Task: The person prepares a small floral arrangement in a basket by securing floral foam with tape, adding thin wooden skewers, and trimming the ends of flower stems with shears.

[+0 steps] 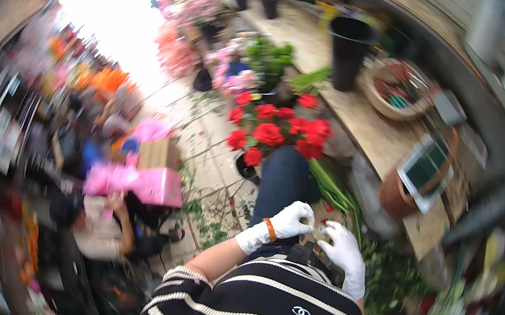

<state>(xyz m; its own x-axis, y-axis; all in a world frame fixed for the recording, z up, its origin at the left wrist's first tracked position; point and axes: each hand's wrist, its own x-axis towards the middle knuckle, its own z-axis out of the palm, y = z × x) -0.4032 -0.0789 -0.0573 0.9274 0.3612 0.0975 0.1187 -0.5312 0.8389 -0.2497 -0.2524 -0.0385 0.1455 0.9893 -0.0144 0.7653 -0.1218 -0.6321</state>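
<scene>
Head view: my hands (294, 221) curled, grip unclear, at small pale object (319, 232) nearside of roses (268, 134); seemed light, best edge-held.

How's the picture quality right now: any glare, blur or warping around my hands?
Head view: glare whites out the upper left; head view: orange flowers smear, edges bow toward the black rim; head view: left hand and right hand show fairly clearly, though detail between them is too small to tell.
</scene>
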